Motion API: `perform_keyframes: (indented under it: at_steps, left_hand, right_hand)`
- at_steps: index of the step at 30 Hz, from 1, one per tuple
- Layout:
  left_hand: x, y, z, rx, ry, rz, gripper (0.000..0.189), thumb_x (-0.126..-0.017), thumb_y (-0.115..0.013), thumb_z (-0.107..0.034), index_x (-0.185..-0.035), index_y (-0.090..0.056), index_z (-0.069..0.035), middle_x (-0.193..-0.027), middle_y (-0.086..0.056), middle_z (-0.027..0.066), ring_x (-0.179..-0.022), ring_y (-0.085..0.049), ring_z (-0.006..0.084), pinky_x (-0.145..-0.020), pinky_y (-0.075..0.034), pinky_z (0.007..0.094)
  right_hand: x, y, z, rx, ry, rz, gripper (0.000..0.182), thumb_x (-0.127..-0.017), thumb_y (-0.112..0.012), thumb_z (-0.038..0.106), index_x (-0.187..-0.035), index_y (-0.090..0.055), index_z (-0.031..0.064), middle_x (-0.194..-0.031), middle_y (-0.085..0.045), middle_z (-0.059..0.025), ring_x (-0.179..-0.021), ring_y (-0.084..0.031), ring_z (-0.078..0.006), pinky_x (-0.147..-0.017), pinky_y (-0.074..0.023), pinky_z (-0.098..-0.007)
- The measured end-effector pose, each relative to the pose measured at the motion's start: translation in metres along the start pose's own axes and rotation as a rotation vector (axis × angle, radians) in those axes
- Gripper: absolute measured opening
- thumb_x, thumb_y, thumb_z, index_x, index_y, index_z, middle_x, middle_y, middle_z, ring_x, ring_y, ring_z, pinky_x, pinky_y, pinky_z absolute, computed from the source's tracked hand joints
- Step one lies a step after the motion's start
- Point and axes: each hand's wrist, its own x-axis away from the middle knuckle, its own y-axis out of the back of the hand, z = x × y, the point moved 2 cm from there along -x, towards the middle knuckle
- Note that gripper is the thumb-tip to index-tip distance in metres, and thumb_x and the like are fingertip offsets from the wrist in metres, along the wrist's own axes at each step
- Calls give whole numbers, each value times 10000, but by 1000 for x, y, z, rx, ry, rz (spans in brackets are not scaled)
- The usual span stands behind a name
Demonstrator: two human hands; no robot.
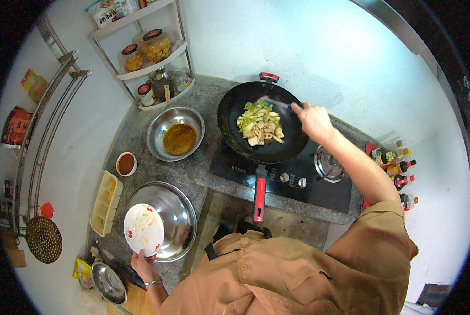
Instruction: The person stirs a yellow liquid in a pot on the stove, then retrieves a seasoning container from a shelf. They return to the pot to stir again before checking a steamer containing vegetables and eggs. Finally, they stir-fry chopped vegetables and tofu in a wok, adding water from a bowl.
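My right hand (314,123) grips a utensil, likely a spatula (276,102), whose blurred metal end reaches into a black wok (235,139). Chopped green vegetables with pale, tofu-like pieces (260,124) lie heaped in the wok. The wok sits on the left side of a black glass gas stove (235,163), its red handle (260,197) pointing toward me. In my left hand (142,264) is a white plate with red cherry designs (134,218), held by its near rim. Pale residue (143,225) coats the plate, which is above a large steel basin (178,220).
A steel bowl of brown oily liquid (180,138) stands left of the wok. Nearby are a small bowl of reddish-brown sauce (126,163) and a divided seasoning tray (106,202). Sauce bottles (398,169) line the right wall. A shelf (152,65) holds jars; a skimmer (44,239) hangs left.
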Motion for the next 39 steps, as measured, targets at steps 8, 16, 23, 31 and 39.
perform_keyframes:
  at_steps: [8, 16, 23, 31, 39]
  left_hand:
    - [-11, -2, 6, 9, -29, 75, 156, -895, -521, -117, -1007, -600, -43, -832, -645, 38, -615, -599, 106, -496, -495, 224]
    - [-1, -11, -2, 5, -10, 54, 162, -891, -524, -102, -1022, -589, -32, -873, -655, 55, -656, -630, 121, -502, -517, 232]
    - [-8, -14, 3, 41, -26, 86, 167, -885, -527, -94, -1018, -595, -18, -851, -651, 61, -605, -607, 117, -479, -503, 228]
    - [-8, -9, 8, 27, -37, 81, 180, -885, -526, -103, -1024, -604, -21, -822, -637, 40, -589, -577, 101, -486, -498, 223]
    - [-12, 6, 13, -12, -5, 84, 189, -889, -522, -118, -1032, -609, -30, -833, -642, 30, -619, -589, 94, -491, -490, 212]
  right_hand:
    - [18, -9, 30, -67, -184, 77, 568, -753, -592, 62, -1312, -506, 109, -900, -608, -163, -713, -663, -304, -583, -536, -394]
    - [56, -11, 45, -106, -96, 16, 501, -776, -570, 65, -1273, -505, 79, -840, -594, -153, -609, -647, -295, -507, -525, -393]
    - [54, -38, 35, -32, -164, -45, 511, -785, -577, 69, -1291, -510, 52, -813, -591, -145, -611, -647, -274, -505, -525, -372]
    - [86, -17, 29, -168, -324, 113, 575, -750, -631, 53, -1309, -516, 125, -891, -627, -178, -712, -660, -330, -626, -538, -426]
    - [137, 38, 7, -292, -464, 67, 390, -812, -649, 175, -1200, -613, 181, -833, -641, -158, -777, -650, -357, -694, -516, -465]
